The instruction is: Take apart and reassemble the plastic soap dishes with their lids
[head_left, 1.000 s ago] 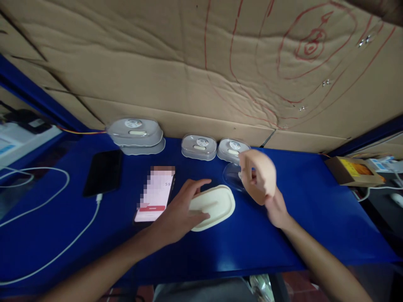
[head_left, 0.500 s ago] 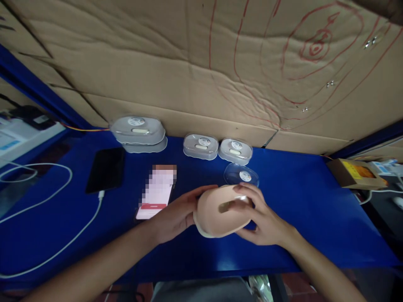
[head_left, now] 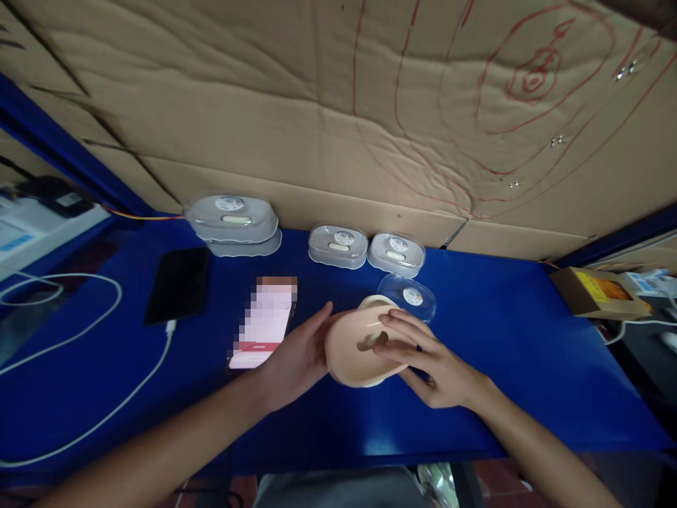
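Note:
A beige oval container (head_left: 355, 346) is held tilted above the blue table (head_left: 529, 367), its open side facing me. My left hand (head_left: 296, 356) cups its left rim with fingers extended along it. From the other side my right hand (head_left: 428, 356) grips the right rim, fingers over the edge. Just behind the container lies a clear round lid (head_left: 407, 295) with a white sticker.
Three clear lidded containers (head_left: 338, 245) line the cardboard wall (head_left: 338, 127). A lit phone (head_left: 263, 323) and a dark phone (head_left: 177, 284) with a white cable (head_left: 79, 339) lie to the left. A small cardboard box (head_left: 600, 291) sits at the right edge.
The beige container was lying face down under my left hand. Both hands lifted it and turned it over, and it now tilts further with its opening toward me.

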The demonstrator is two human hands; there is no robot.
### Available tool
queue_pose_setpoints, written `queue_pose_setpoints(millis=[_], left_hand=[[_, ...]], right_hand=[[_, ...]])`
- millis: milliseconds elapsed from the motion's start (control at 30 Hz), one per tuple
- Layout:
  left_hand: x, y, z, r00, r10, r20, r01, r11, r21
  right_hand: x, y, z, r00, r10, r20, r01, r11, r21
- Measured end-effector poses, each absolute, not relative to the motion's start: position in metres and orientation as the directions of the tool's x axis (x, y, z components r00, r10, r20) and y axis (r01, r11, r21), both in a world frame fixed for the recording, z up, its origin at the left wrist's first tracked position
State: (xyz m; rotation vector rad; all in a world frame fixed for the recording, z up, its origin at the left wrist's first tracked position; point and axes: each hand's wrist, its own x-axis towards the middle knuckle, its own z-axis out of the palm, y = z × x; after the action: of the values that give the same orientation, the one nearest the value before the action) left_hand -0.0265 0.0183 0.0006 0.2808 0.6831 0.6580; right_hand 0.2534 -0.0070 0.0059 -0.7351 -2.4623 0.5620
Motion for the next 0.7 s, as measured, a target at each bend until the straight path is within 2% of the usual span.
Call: queue_pose_setpoints(millis=[167,300,367,500,700], left_hand=[[-0.026,0.016,0.006,0.622,0.638,-0.454,-0.548,0.769,0.329],[-0.027,0.016,0.010,0.643,0.695,-0.322,-0.623,0.719,0.307],[-0.027,0.016,0.012,0.646,0.706,-0.290,-0.637,0.708,0.306],[-0.029,0.015,0.010,0.659,0.689,-0.301,-0.610,0.724,0.322],[-0.026,0.012,0.005,0.656,0.690,-0.307,-0.568,0.719,0.400]], right_hand=[[0.246,-0.010,-0.002,-0.637,0.670,0.382,0.325,0.683,-0.655],[0.242,-0.013,-0.008,-0.494,0.792,0.359,0.324,0.551,-0.769],[0.243,-0.012,-0.008,-0.500,0.778,0.382,0.360,0.587,-0.725],[0.251,-0.008,-0.003,-0.638,0.631,0.441,0.396,0.761,-0.514],[0.256,-0.003,0.004,-0.629,0.617,0.474,0.404,0.779,-0.479]])
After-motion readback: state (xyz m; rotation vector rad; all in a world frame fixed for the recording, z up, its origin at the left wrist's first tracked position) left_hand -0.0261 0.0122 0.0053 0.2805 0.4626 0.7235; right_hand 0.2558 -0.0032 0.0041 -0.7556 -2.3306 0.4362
